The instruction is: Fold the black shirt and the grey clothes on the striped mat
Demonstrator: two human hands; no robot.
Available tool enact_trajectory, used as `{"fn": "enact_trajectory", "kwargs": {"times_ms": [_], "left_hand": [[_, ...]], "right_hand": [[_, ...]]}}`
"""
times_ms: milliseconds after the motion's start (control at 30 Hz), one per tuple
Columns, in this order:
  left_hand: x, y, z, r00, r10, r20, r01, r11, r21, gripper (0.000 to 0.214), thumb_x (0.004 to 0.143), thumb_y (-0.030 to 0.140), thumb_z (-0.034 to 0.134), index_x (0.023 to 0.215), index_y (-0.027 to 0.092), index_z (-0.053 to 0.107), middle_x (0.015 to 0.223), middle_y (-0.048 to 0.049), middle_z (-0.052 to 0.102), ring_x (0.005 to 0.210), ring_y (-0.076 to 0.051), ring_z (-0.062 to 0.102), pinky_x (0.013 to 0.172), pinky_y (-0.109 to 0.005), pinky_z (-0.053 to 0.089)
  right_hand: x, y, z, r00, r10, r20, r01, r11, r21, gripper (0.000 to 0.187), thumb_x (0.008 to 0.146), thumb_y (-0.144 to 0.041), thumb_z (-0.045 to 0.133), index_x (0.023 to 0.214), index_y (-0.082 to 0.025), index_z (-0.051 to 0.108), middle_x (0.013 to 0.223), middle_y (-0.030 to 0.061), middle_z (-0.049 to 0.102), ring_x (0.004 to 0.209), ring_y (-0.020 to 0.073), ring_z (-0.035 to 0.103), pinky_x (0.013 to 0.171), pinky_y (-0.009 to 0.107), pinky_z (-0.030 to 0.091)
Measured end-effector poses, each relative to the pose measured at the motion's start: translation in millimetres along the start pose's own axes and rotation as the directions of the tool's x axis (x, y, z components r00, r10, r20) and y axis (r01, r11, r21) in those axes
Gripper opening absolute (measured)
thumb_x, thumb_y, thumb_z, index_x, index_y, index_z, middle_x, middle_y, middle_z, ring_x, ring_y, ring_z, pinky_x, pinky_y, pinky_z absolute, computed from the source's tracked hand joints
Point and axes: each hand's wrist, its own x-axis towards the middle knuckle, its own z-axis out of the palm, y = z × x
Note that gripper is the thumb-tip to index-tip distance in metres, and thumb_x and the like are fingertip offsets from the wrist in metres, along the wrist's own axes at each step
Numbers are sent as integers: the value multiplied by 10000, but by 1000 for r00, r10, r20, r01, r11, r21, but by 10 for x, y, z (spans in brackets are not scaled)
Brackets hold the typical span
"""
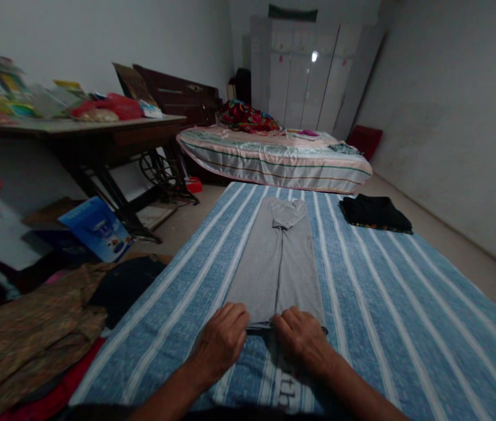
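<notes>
A grey shirt point(259, 263) lies lengthwise on the blue-and-white striped bed cover point(190, 280). Its sides are folded inward and meet along a middle seam, with a short sleeve turned over near the far end. My left hand point(225, 336) grips the near edge at its left part, fingers curled over the cloth. Toward the right of that same edge, my right hand point(300, 336) holds the hem with closed fingers. The edge between both hands is slightly raised, showing a dark gap below it. My fingertips are hidden under the knuckles.
A folded black garment point(374, 211) rests at the far right of the cover. Heaped clothes point(33, 321) lie along the left side. Beyond stand a second bed point(274, 155), a sewing-machine table point(116, 128) loaded with items, and a white wardrobe point(300, 82).
</notes>
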Motion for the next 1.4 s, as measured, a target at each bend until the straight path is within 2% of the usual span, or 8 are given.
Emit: {"fn": "enact_trajectory", "kwargs": {"times_ms": [267,567,733,867,967,1100,1267,1400], "left_hand": [[10,-17,11,999,1,35,0,1000,-26,230,766,2,402,840,186,519,887,-54,552,857,-205,487,771,-345,436],[3,-23,-4,1000,12,-3,-12,1000,-7,230,756,14,445,853,209,521,891,-37,564,858,-194,523,794,-328,449],[-40,-97,28,999,2,-43,0,999,33,283,704,-1,461,888,200,536,948,-45,578,894,-205,530,817,-344,455],[-53,-230,8,995,-13,-94,19,998,56,380,606,-41,432,886,184,558,963,-55,587,909,-211,532,817,-343,471],[6,-303,-101,992,-16,-125,21,999,39,410,554,-42,413,856,183,575,919,-51,599,875,-201,551,787,-321,490],[153,-317,-355,981,57,-186,-57,998,7,412,581,-25,392,882,160,603,893,-66,620,854,-195,567,759,-303,505],[339,-293,-662,959,139,-247,-137,990,24,428,602,-14,383,926,149,612,927,-74,636,864,-194,582,788,-316,499],[415,-218,-878,942,201,-269,-198,979,38,397,636,-12,397,931,149,610,904,-76,644,846,-192,587,768,-313,494]], "right_hand": [[11,6,-6,999,-32,42,32,999,12,105,821,-99,548,830,-191,498,694,6,526,630,164,458,533,284,269],[60,7,-31,993,-54,108,55,998,-7,118,829,-111,579,884,-185,505,701,3,538,635,170,483,521,283,267],[84,20,-50,984,-59,168,62,998,-17,130,837,-120,590,831,-194,484,708,1,547,637,169,497,518,290,275],[147,92,-74,973,-74,217,78,997,-10,131,840,-114,588,828,-195,486,717,-4,558,634,165,512,514,291,285],[227,162,-125,976,-73,204,78,997,-13,135,853,-82,538,815,-199,483,704,-5,559,617,159,510,509,291,282],[364,228,-287,987,-94,128,96,995,-10,147,854,-59,469,812,-198,484,680,3,546,602,154,494,508,289,272],[546,286,-630,992,-124,-9,123,992,-35,202,847,-28,400,774,-193,488,635,4,503,567,146,452,505,288,254],[603,252,-924,989,-135,-62,134,991,-22,232,885,-35,360,780,-187,500,617,-5,486,540,139,423,497,290,238]]}}
